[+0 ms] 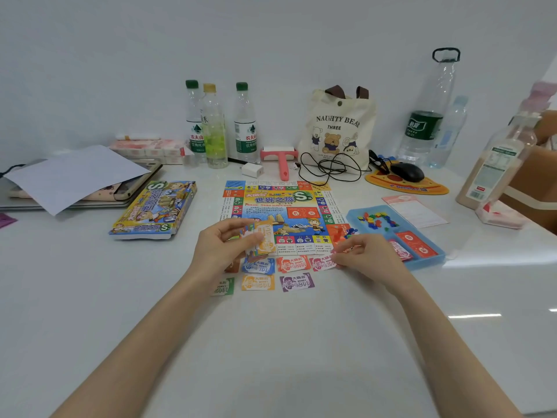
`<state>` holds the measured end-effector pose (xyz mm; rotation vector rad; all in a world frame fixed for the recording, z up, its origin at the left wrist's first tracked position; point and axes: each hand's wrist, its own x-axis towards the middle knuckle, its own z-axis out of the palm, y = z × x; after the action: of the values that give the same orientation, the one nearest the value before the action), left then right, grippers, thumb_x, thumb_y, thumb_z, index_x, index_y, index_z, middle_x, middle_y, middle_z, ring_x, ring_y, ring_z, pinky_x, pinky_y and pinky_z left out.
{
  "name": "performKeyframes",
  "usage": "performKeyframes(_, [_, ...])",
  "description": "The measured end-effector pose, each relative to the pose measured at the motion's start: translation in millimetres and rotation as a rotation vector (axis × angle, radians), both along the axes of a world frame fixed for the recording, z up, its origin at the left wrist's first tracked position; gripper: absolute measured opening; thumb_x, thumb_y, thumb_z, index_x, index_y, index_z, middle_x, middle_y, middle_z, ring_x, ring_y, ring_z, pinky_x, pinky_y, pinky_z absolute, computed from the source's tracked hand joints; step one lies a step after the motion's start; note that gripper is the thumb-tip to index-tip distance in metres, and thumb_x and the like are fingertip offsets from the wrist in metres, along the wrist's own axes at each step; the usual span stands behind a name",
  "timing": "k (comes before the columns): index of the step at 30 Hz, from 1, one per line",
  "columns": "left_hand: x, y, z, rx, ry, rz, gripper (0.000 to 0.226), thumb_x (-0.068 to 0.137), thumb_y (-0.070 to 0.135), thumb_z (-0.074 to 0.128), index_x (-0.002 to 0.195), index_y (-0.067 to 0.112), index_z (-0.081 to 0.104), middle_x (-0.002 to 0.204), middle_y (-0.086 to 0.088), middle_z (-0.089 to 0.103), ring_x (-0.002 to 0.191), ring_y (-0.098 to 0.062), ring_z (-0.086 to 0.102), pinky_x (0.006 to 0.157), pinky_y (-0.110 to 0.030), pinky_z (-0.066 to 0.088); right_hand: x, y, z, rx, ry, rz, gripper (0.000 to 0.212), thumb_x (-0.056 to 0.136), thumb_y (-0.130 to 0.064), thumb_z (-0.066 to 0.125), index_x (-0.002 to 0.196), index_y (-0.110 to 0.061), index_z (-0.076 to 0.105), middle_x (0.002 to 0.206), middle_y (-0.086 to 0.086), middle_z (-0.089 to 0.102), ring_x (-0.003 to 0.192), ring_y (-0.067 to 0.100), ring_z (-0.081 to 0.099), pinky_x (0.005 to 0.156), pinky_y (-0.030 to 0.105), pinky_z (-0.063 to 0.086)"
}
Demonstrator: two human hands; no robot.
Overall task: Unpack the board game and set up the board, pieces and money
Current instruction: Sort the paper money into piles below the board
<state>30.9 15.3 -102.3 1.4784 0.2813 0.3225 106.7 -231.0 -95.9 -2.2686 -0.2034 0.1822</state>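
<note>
Gripping the money stack (260, 238) in my left hand (223, 245); my right hand (367, 251) pinches a pink note (321, 262) by the board (280, 206), at its near edge.

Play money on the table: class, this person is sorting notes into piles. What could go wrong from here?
1. The stack of notes looks fanned in the left hand; its grip may let notes slip onto the blue pile below, mixing values.
2. The right hand, pinching the pink pile, sits beside the blue tray; a sideways sweep could jolt the small pieces.
</note>
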Motion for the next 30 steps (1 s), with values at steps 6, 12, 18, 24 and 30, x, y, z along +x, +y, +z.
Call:
performKeyframes(6, [0,1,0,-0.005,-0.008,0.011,0.026,0.074,0.009,0.079,0.096,0.02,0.069,0.1,-0.001,0.074,0.083,-0.018,0.073,0.062,-0.026,0.059,-1,5,-5,-0.107,-0.126,-0.034,0.013,0.079,-0.025,0.077,0.09,-0.022,0.071,0.066,-0.008,0.063,0.063,0.002,0.057,0.055,0.018,0.038])
performKeyframes(12, [1,2,-1,-0.005,0.012,0.013,0.027,0.074,0.011,0.079,0.097,0.02,0.069,0.103,-0.002,0.073,0.088,-0.02,0.073,0.071,-0.034,0.06,-7,7,-5,-0.138,-0.241,-0.051,0.016,0.077,-0.026,0.078,0.089,-0.025,0.067,0.07,-0.008,0.06,0.064,0.005,0.054,0.054,0.02,0.036])
performKeyframes(18, [1,1,0,0.001,0.007,0.009,0.027,0.073,0.012,0.08,0.096,0.022,0.069,0.103,-0.002,0.073,0.087,-0.019,0.073,0.062,-0.027,0.059,-19,14,-3,-0.279,-0.418,0.157,0.014,0.089,-0.02,0.064,0.096,-0.026,0.075,0.099,-0.01,0.067,0.088,0.005,0.051,0.074,0.021,0.04])
performKeyframes(24, [-1,0,1,-0.001,0.004,0.005,0.026,0.075,0.009,0.079,0.096,0.019,0.069,0.101,-0.003,0.073,0.082,-0.017,0.073,0.059,-0.023,0.058,-29,15,-11,-0.384,-0.449,0.287,0.027,0.097,-0.02,0.051,0.11,-0.027,0.073,0.111,-0.01,0.07,0.104,0.012,0.057,0.084,0.025,0.045])
performKeyframes(30, [-2,-2,2,-0.028,0.007,-0.007,0.025,0.074,0.008,0.079,0.095,0.019,0.069,0.101,-0.005,0.074,0.082,-0.019,0.073,0.061,-0.024,0.059,-29,15,-9,-0.362,-0.434,0.223,0.028,0.095,-0.015,0.052,0.111,-0.026,0.073,0.116,-0.009,0.068,0.109,0.01,0.058,0.089,0.021,0.042])
